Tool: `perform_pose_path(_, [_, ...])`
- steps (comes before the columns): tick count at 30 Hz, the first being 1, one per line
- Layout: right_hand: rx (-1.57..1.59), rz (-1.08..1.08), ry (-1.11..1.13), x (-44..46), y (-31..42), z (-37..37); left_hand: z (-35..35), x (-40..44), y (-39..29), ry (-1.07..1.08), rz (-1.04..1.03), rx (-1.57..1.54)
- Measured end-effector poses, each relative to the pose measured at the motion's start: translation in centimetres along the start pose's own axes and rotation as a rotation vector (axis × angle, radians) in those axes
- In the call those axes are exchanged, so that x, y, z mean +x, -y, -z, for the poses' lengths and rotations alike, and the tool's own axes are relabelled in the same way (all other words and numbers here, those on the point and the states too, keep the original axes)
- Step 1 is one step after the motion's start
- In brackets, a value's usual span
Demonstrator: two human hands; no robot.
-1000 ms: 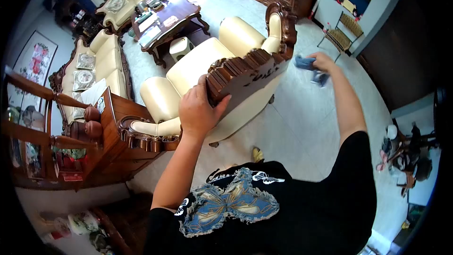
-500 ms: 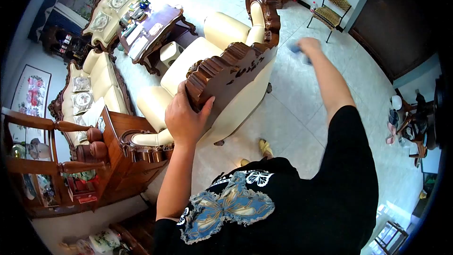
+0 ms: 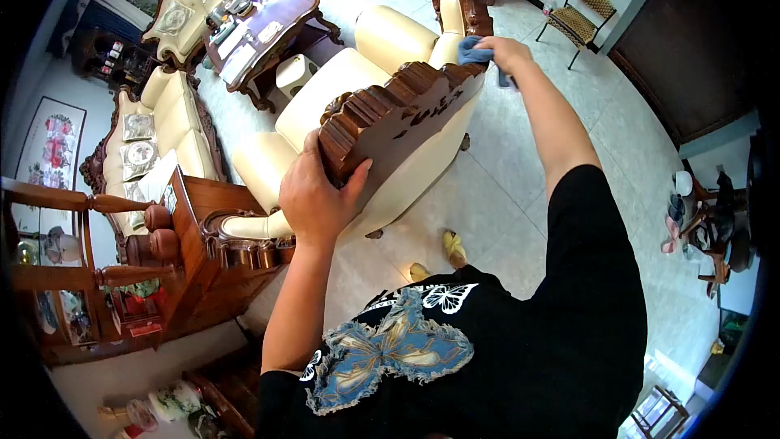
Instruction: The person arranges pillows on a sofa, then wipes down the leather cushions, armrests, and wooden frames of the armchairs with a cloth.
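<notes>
In front of me stands a cream leather sofa (image 3: pixel 333 91) with a carved dark wood top rail (image 3: pixel 390 106) along its back, seen from behind. My left hand (image 3: pixel 313 195) grips the near end of that rail, thumb on the rear side and fingers over the front. My right hand (image 3: pixel 505 55) is closed on a blue-grey cloth (image 3: pixel 474 50) at the far end of the rail. The cloth lies against the carved wood there, and part of it hangs down below the hand.
A wooden cabinet with turned posts (image 3: pixel 203 232) stands close on my left. Beyond the sofa are a dark coffee table (image 3: pixel 272 41), another cream sofa (image 3: pixel 175 126) and an armchair (image 3: pixel 195 12). A woven chair (image 3: pixel 578 16) and a cluttered shoe rack (image 3: pixel 715 223) stand to the right.
My right hand has moved left with the cloth, from out over the floor onto the far end of the rail. My left hand keeps its hold on the rail.
</notes>
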State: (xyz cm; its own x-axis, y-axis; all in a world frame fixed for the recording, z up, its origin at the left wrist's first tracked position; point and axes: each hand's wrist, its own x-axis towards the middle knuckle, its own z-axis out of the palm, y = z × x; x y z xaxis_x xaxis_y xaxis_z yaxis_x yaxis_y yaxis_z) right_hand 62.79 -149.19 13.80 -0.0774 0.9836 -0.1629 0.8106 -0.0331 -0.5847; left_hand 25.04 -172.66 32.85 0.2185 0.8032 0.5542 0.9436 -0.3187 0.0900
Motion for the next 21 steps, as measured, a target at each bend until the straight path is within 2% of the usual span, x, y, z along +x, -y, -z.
perform_pose_path(1, [-0.015,-0.128,-0.069,-0.4,-0.9,0.5,0.0,0.0,-0.1,0.005,-0.002,-0.006])
perform_pose_path(3, [-0.317,-0.297,-0.085,-1.8,-2.2,2.3,0.0,0.3,-0.6,0.025,0.014,-0.021])
perform_pose_path(4, [-0.374,-0.511,-0.141,-2.3,-3.3,2.9,0.0,0.2,-1.0,0.048,0.029,-0.037])
perform_pose_path(5, [-0.630,-0.373,0.064,-1.3,-10.0,2.0,-0.3,0.0,-1.1,0.042,0.056,-0.033])
perform_pose_path(6, [-0.554,-0.403,0.081,-3.2,-11.2,3.0,-0.8,-0.3,-1.2,0.017,0.022,-0.056])
perform_pose_path(7, [-0.668,-0.211,0.218,2.7,-22.4,0.1,-1.2,-0.5,-1.4,-0.008,-0.012,-0.077])
perform_pose_path(8, [-0.539,-0.157,0.270,0.2,-19.9,3.9,-1.0,-0.2,-2.1,0.013,0.005,-0.051])
perform_pose_path(9, [-0.153,-0.353,0.091,-2.5,-15.8,6.1,-1.0,-0.1,-2.3,0.012,0.030,-0.050])
perform_pose_path(11, [-0.118,-0.086,-0.357,-4.0,-10.3,7.8,-1.2,0.0,-2.5,0.030,-0.007,-0.034])
perform_pose_path(13, [0.144,0.094,-0.478,-5.1,-2.9,8.5,-1.8,0.1,-2.4,0.001,-0.011,-0.038])
perform_pose_path(15, [0.256,0.219,-0.409,-8.2,5.2,7.9,-2.0,0.2,-2.5,-0.013,-0.019,-0.040])
perform_pose_path(17, [0.240,0.585,-0.226,-9.6,7.6,5.4,-2.3,0.6,-2.6,-0.012,-0.012,-0.060])
perform_pose_path(19, [0.012,0.490,-0.156,-12.9,9.1,7.1,-2.7,0.6,-2.7,-0.011,-0.005,-0.080])
perform_pose_path(20, [-0.011,0.388,-0.035,-14.2,9.0,9.2,-3.4,0.4,-2.7,-0.010,-0.014,-0.099])
perform_pose_path(21, [0.096,0.174,0.152,-15.4,8.8,11.4,-3.9,0.4,-2.7,-0.010,-0.023,-0.117])
